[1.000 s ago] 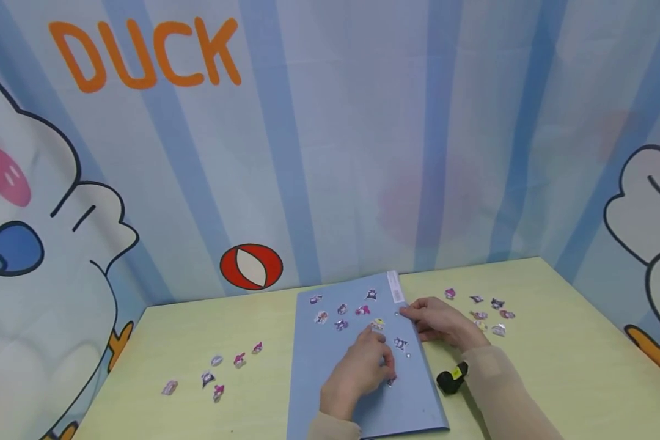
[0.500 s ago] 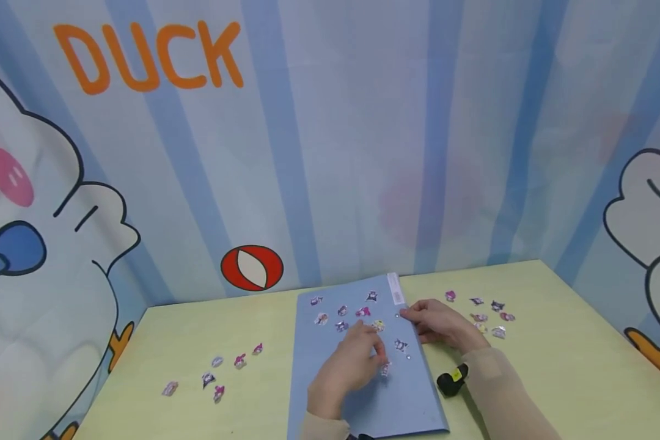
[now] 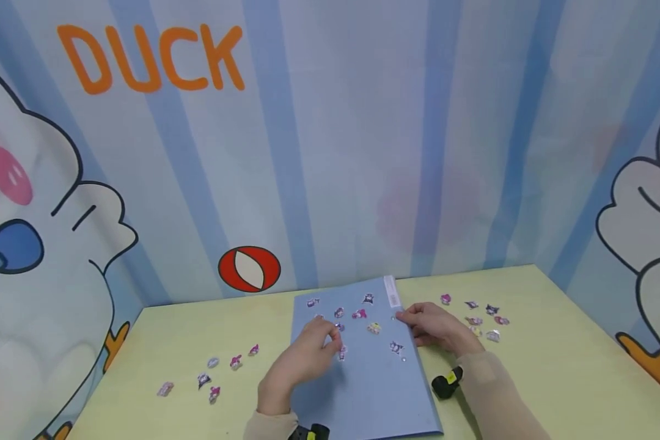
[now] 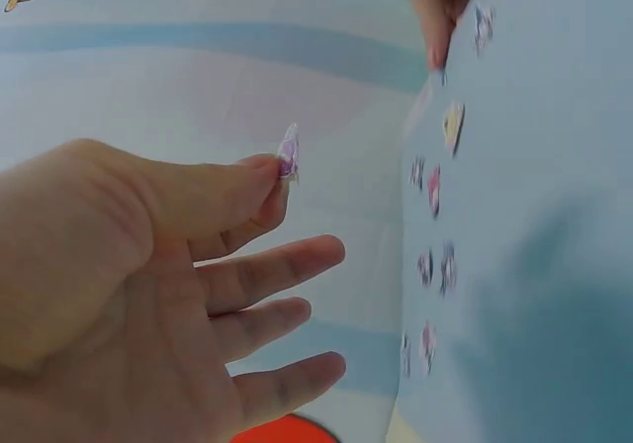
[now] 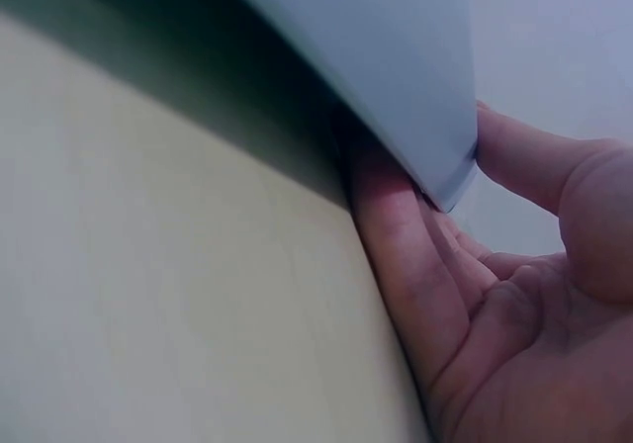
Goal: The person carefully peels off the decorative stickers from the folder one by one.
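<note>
A blue folder [image 3: 379, 391], with a white label [image 3: 393, 292] at its top right corner, lies on the table in the head view. Several small cartoon stickers [image 3: 359, 314] are scattered over its upper half. Above the folder, my left hand [image 3: 302, 357] pinches a small purple and clear sticker [image 4: 288, 156] between thumb and index finger, its other fingers spread in the left wrist view. My right hand [image 3: 437, 327] grips the folder's right edge, thumb on top and fingers underneath; the right wrist view shows that edge raised off the table.
Several loose stickers [image 3: 236, 362] lie on the pale yellow table [image 3: 143, 354] to the left. Another group of stickers [image 3: 492, 310] lies to the right. A printed curtain [image 3: 352, 153] stands behind the table. Black wrist cameras [image 3: 445, 385] sit on both wrists.
My left hand has moved left across the folder, carrying the pinched sticker away from the lower right area. The right hand keeps its grip on the edge.
</note>
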`<move>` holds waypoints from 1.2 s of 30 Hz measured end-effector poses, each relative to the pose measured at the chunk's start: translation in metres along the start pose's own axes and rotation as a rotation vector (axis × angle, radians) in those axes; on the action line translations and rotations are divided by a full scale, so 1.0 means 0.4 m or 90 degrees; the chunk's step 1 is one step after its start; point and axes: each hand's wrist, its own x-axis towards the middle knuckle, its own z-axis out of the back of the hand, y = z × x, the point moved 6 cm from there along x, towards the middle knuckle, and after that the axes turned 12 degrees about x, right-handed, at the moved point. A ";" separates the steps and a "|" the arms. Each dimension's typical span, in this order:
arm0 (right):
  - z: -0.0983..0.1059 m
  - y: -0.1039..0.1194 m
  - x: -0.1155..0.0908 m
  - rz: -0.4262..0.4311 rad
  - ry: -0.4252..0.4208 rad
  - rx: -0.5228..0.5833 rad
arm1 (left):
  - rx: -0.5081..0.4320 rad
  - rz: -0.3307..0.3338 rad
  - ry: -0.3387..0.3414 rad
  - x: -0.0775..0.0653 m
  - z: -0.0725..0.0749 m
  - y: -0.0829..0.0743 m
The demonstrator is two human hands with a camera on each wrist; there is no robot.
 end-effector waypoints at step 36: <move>-0.001 0.004 0.001 0.004 -0.021 -0.011 | 0.213 0.158 0.002 -0.082 0.124 0.363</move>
